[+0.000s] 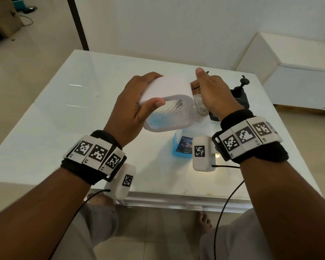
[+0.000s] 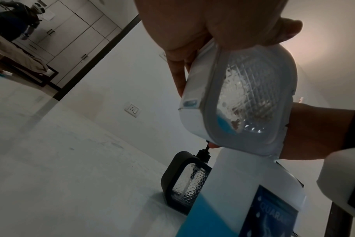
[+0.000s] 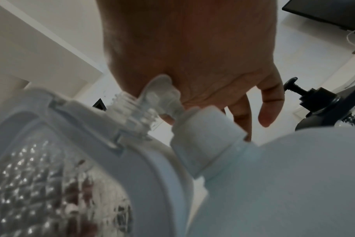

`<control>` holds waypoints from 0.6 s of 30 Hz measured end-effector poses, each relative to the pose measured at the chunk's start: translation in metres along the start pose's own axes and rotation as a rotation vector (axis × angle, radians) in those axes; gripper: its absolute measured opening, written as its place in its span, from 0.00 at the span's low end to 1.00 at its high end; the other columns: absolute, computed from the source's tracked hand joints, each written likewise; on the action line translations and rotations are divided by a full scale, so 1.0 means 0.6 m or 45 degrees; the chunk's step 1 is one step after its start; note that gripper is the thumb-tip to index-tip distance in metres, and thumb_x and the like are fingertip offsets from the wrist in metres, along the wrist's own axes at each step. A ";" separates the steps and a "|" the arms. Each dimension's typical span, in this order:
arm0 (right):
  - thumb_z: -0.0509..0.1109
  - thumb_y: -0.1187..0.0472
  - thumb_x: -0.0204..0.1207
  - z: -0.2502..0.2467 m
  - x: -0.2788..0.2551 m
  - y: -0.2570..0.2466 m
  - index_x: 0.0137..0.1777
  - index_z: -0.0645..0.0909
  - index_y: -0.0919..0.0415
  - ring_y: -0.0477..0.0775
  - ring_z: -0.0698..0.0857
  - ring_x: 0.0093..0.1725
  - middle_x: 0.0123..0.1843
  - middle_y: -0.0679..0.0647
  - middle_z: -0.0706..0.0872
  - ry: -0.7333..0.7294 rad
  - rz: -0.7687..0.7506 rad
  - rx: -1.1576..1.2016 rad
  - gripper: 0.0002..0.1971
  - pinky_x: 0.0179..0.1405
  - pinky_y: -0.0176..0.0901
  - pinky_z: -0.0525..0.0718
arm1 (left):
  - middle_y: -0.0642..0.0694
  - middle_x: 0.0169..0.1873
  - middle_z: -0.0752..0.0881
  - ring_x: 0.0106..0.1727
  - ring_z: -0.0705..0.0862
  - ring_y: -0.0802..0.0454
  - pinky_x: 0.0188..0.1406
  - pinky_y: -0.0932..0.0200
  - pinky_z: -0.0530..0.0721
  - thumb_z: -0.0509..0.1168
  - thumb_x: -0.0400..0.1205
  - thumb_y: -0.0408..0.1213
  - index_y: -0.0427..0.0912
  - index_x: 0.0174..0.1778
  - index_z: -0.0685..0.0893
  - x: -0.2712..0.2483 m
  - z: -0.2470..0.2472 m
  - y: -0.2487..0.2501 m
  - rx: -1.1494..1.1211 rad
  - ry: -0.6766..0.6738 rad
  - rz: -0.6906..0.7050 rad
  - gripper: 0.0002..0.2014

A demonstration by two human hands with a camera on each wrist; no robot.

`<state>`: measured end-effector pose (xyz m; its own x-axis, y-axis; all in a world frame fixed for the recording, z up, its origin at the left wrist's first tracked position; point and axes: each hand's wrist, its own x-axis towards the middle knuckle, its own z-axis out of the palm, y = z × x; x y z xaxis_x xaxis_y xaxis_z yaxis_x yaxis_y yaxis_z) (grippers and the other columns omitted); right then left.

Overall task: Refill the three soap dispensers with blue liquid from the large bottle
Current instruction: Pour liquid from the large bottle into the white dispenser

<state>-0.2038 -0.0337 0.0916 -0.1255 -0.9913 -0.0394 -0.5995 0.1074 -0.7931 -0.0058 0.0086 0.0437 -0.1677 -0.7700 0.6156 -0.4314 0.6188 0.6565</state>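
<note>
My left hand (image 1: pixel 131 107) grips the white, rounded-square plastic soap dispenser with a clear diamond-patterned window (image 1: pixel 167 111), thumb across its near rim and fingers wrapped over the far side. I hold it lifted above the glossy white worktop (image 1: pixel 64 113) and tipped over, so its clear threaded neck (image 3: pixel 136 112) points to my right. A little blue liquid sits pooled in the low corner behind the window (image 2: pixel 223 125).

My right hand (image 1: pixel 212 94) is at that neck, fingers curled down around the clear plastic pump fitting (image 3: pixel 162 93); from the wrist view the fitting sits against my palm just at the mouth of the neck, though I cannot tell whether it is screwed on or loose. My thumb sticks upward.

Directly below the dispenser stands the large translucent white bottle of blue liquid with a dark blue label (image 1: pixel 183 147), upright on the worktop near its front edge. Its white screw cap (image 3: pixel 209 137) is on and sits just beside the dispenser's neck. The liquid fills the lower part of the bottle.

Behind my right hand, further back on the worktop, stands a black-framed soap dispenser with the same patterned clear window and a black pump head (image 2: pixel 186 181), upright and untouched.
</note>
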 end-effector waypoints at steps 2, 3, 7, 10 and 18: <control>0.50 0.48 0.88 0.003 -0.001 0.001 0.43 0.83 0.54 0.48 0.82 0.48 0.41 0.44 0.85 -0.005 0.002 0.036 0.23 0.52 0.43 0.73 | 0.51 0.58 0.76 0.58 0.72 0.73 0.59 0.77 0.68 0.50 0.81 0.66 0.37 0.71 0.74 -0.001 0.000 0.000 0.005 0.001 -0.004 0.37; 0.50 0.49 0.88 0.004 -0.001 0.002 0.45 0.83 0.55 0.48 0.81 0.48 0.42 0.45 0.85 -0.021 0.003 0.052 0.21 0.51 0.42 0.72 | 0.51 0.58 0.76 0.58 0.72 0.73 0.59 0.77 0.68 0.50 0.81 0.66 0.37 0.71 0.74 -0.001 0.000 0.000 0.006 0.003 -0.003 0.37; 0.51 0.51 0.88 0.005 0.000 0.007 0.45 0.82 0.53 0.43 0.80 0.44 0.43 0.43 0.84 -0.048 0.005 0.069 0.19 0.53 0.42 0.70 | 0.51 0.58 0.76 0.58 0.72 0.73 0.59 0.77 0.68 0.50 0.82 0.65 0.37 0.71 0.74 0.001 0.001 0.000 0.007 -0.005 0.000 0.36; 0.52 0.50 0.88 0.005 -0.002 0.007 0.46 0.82 0.54 0.45 0.80 0.45 0.45 0.45 0.84 -0.054 0.022 0.093 0.18 0.47 0.41 0.72 | 0.51 0.58 0.76 0.57 0.72 0.73 0.59 0.77 0.69 0.50 0.81 0.66 0.37 0.71 0.74 0.000 0.001 0.002 -0.004 0.002 -0.010 0.36; 0.54 0.45 0.86 -0.001 0.004 0.000 0.53 0.87 0.60 0.52 0.88 0.51 0.46 0.52 0.91 -0.031 -0.038 0.062 0.24 0.57 0.47 0.80 | 0.51 0.59 0.76 0.58 0.73 0.71 0.59 0.78 0.69 0.49 0.81 0.67 0.36 0.71 0.74 -0.001 -0.001 0.001 0.011 -0.014 -0.020 0.38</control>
<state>-0.2044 -0.0362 0.0920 -0.0885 -0.9956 -0.0299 -0.5633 0.0747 -0.8228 -0.0056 0.0093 0.0437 -0.1706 -0.7813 0.6004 -0.4417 0.6054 0.6622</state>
